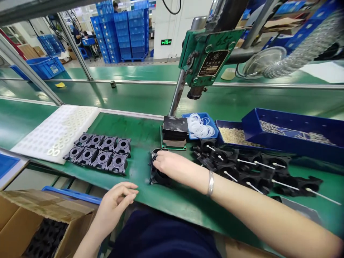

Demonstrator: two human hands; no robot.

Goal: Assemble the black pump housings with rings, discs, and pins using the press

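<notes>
My right hand reaches across the bench and is closed on a black plastic housing with a round opening; its fingertips are partly hidden against the part. Above the bench edge, my left hand is held with fingers loosely stretched and nothing in it. To the left of the gripped part, black square housings with ring-shaped centres stand in two rows. Right of my right hand lies a pile of black housings, with thin white pins sticking out of several.
A green press rises over its black block. Behind the pile stand bins of white rings, small beige pieces and metal pins. A white foam tray holds rings. A cardboard box stands lower left.
</notes>
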